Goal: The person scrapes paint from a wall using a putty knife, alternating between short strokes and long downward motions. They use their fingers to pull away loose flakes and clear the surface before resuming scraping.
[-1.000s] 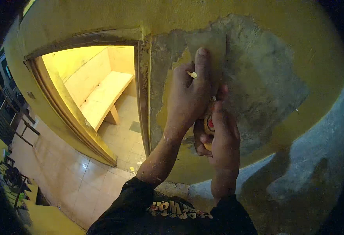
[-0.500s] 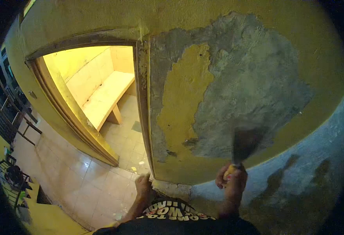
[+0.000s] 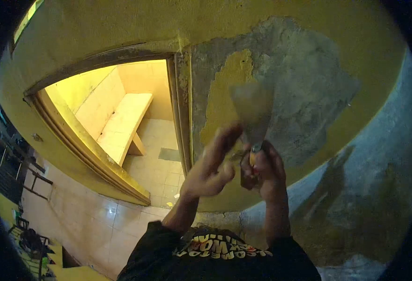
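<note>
My right hand is wrapped round the yellow handle of a wide-bladed scraper, held upright with the blade pointing up. The blade is blurred by motion and overlaps the wall in this view. Just left of it, my left hand is raised with fingers stretched and thumb apart, holding nothing, its fingertips close to the lower part of the blade. Behind both hands is the wall's rough grey patch, where the yellow paint is gone. A strip of yellow paint still covers the patch's left side.
Left of the patch, a worn door frame opens onto a lit room with a tiled bench. Small pale flakes lie near the threshold. A wooden rack stands at far left, and shadows fall on the bluish wall at right.
My right hand has brought the scraper up and left, from the patch's lower edge to in front of me. My left hand has risen from low by the doorway towards the blade.
</note>
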{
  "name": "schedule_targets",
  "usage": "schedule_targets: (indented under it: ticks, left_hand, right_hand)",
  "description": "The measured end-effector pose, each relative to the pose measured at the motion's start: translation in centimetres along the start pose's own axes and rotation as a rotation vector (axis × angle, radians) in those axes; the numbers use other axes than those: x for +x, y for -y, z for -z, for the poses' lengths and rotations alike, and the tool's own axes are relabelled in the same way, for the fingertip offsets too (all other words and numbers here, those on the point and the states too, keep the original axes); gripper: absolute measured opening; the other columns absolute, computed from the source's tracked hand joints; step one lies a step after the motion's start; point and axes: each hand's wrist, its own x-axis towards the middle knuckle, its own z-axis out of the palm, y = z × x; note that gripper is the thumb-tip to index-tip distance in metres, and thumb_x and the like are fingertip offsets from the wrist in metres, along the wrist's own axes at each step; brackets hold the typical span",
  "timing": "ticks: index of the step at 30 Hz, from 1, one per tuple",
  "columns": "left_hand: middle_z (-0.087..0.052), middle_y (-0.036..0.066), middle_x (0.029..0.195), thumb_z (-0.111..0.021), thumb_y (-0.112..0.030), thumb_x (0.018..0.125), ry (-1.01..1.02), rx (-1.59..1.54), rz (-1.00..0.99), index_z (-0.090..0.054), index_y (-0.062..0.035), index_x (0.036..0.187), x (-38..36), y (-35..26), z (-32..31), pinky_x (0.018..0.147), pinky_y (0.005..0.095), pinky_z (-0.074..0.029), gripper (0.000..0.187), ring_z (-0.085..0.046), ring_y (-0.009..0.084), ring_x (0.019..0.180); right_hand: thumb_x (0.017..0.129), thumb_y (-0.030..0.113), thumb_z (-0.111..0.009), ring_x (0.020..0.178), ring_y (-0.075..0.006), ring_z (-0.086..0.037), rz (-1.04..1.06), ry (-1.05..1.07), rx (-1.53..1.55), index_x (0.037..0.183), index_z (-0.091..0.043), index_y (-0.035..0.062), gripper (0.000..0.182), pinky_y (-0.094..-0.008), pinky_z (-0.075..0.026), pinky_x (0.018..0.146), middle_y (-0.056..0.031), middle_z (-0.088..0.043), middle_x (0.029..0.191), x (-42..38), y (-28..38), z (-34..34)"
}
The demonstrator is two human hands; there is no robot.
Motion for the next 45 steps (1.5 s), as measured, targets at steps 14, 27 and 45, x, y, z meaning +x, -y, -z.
schedule_targets:
  ticks: [14, 27, 45]
  left_hand:
    - [-0.041, 0.005, 0.055, -0.051, -0.041, 0.087, 0.006, -0.672, -0.062, -0.040, -0.0055, 0.054, -5.3, 0.2, -0.6, 0.049, 0.0282, -0.028, 0.050, -0.041, 0.0154, 0.053]
    - [-0.037, 0.005, 0.050, -0.048, -0.043, 0.082, 0.151, -0.390, 0.052, -0.036, -0.0053, 0.051, -7.7, -0.3, 1.0, 0.050, 0.0316, -0.029, 0.051, -0.038, 0.0172, 0.048]
    - [-0.055, 0.006, 0.084, -0.052, -0.027, 0.089, 0.061, -0.180, 0.107, -0.053, -0.0006, 0.082, -9.3, 1.3, 0.8, 0.065, 0.0254, -0.043, 0.028, -0.052, 0.0146, 0.072]
  right_hand:
    - [0.094, 0.034, -0.045, 0.063, -0.0128, -0.050, 0.213, -0.266, 0.001, 0.072, -0.044, 0.0093, 0.033, -0.0248, -0.039, 0.055, -0.0066, -0.054, 0.076, 0.0, -6.1, -4.6]
    - [0.095, 0.030, -0.044, 0.061, -0.0140, -0.055, 0.325, -0.507, 0.232, 0.066, -0.043, 0.0079, 0.037, -0.0292, -0.042, 0.057, -0.0071, -0.058, 0.069, -1.5, -8.1, -7.3]
    - [0.095, 0.023, -0.045, 0.050, -0.0064, -0.038, 0.638, -0.397, -0.512, 0.071, -0.041, 0.0083, 0.029, -0.0243, -0.033, 0.043, 0.0027, -0.039, 0.060, -0.8, -8.3, -4.7]
